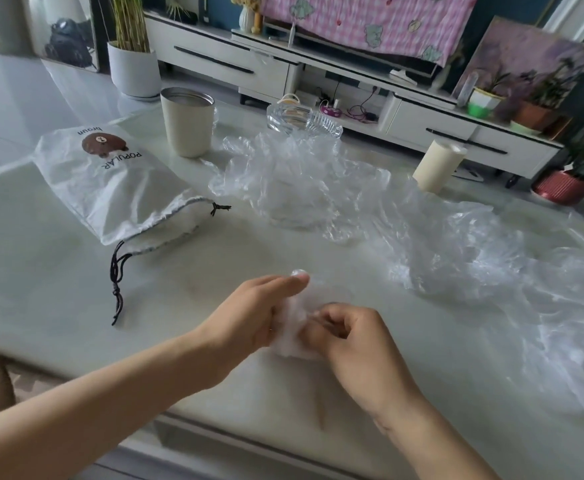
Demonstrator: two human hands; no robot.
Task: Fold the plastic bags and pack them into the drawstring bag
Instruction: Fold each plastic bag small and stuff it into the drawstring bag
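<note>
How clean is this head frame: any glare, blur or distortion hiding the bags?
Head view: soft daylight, faint shadows; sheen on the table hides edges of the loose plastic bags; wide-angle bending curves the TV cabinet; the folded bag pinched between left hand and right hand looks slightly soft.

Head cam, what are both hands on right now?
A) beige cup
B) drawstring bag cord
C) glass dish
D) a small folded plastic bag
D: the left hand and right hand both pinch the small folded plastic bag between them. The drawstring bag lies apart, off to the left.
</note>
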